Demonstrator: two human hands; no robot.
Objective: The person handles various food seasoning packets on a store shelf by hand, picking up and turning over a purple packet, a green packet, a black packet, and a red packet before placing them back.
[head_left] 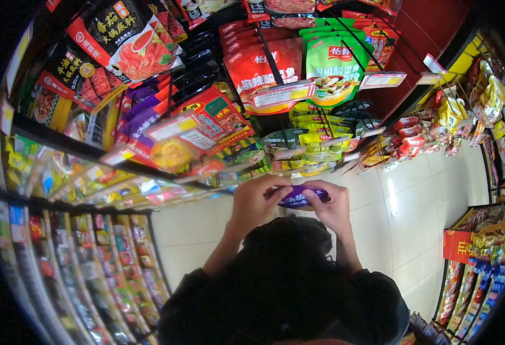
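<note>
Close in front of my body, I hold a purple seasoning packet (299,199) with white lettering between both hands. My left hand (257,201) pinches its left end, thumb on the near side. On its right end, my right hand (333,208) has closed fingers and a thumb pressed on top. The fingers cover both ends of the packet. Just beyond my hands hang yellow seasoning packets (321,148) on rack hooks. Higher up are a red pouch (275,63) and a green pouch (334,72). Similar purple packets (140,118) hang to the left.
Black hotpot-base packets (128,43) fill the upper left rack. A price tag (284,95) juts out on a hook. Shelves of small packaged goods (103,259) stand at lower left. More hanging bags (451,112) and a red sign (458,246) line the right, beyond the tiled floor (405,198).
</note>
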